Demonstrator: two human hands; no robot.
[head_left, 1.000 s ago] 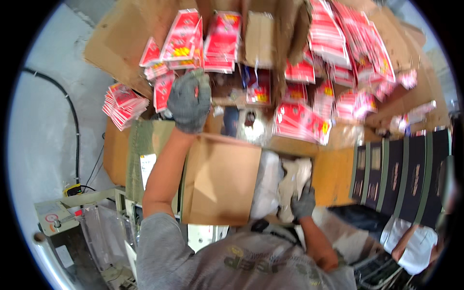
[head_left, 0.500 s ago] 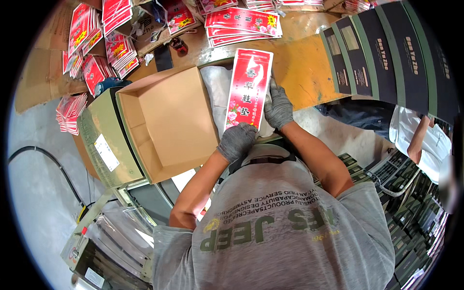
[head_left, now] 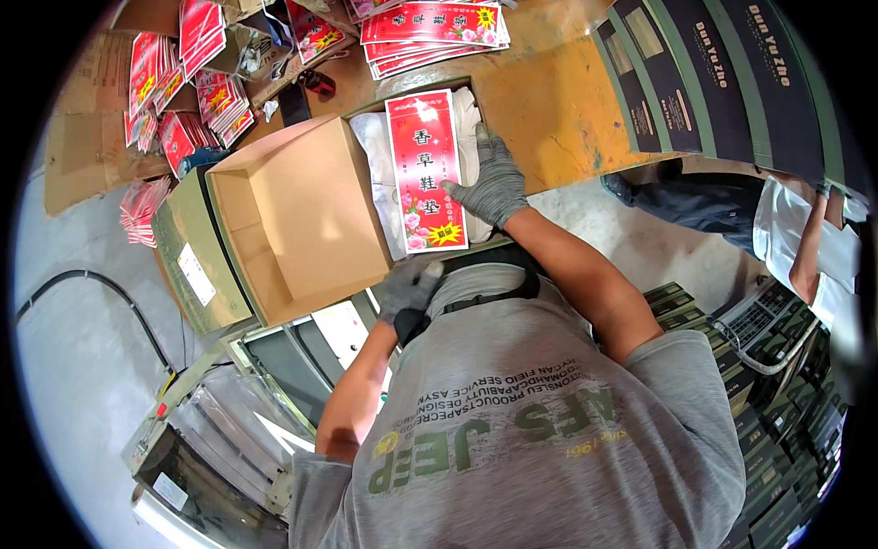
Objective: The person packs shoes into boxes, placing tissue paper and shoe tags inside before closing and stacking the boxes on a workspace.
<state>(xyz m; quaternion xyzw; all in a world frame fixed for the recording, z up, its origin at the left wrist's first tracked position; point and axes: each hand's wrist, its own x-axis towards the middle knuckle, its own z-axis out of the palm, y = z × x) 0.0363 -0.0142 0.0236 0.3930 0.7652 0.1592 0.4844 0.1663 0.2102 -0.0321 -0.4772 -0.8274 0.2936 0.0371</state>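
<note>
- Head view: a red packet (head_left: 425,169) lay printed side up on pale wrapped contents (head_left: 370,174) in an open box (head_left: 478,102), hiding most of the wrapping's middle.
- The right hand (head_left: 498,190), in a grey glove, was spread at the box's right side, thumb well apart from the fingers and lying at the packet's right edge; I saw nothing gripped in it.
- The left hand (head_left: 409,285), also gloved, was just beyond the near left corner of the box, close to the waist; blur smudged its fingers, and I couldn't tell how far they were closed or whether they held anything.
- Left of the box, a brown cardboard lid (head_left: 315,220) showed its hollow inside.
- Far off, a stack of packets (head_left: 434,32) lay on the table (head_left: 549,101).
- At right, dark boxes (head_left: 732,82) ran out of sight and hid the head of a person (head_left: 805,238) in white.
</note>
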